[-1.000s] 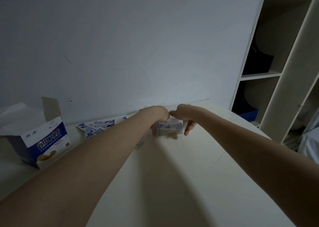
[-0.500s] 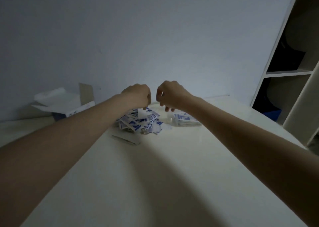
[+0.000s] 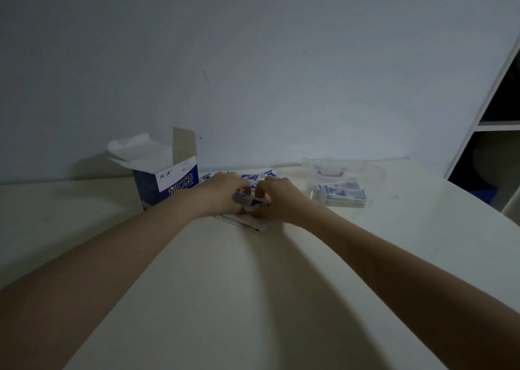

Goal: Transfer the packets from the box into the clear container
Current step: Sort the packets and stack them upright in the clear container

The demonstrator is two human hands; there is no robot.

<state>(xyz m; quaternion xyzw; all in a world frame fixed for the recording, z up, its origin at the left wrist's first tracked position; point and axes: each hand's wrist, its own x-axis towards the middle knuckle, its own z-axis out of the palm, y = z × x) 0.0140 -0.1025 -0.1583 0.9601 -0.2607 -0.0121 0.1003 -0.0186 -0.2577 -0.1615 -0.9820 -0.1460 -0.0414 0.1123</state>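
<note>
A blue and white cardboard box stands open on the table at the left, its flaps up. Loose blue and white packets lie in a heap behind my hands. My left hand and my right hand meet over the heap and together grip a small bunch of packets. To the right stands the clear container with a pink handle, and a flat stack of packets lies inside it.
A folded white paper lies on the pale table just under my hands. A white shelf unit with dark compartments rises at the right. A bare wall closes the back.
Both hands left the clear container, moved left over the loose heap and came down to close on a bunch of packets. The view has shifted, bringing the box back beside my left hand.
</note>
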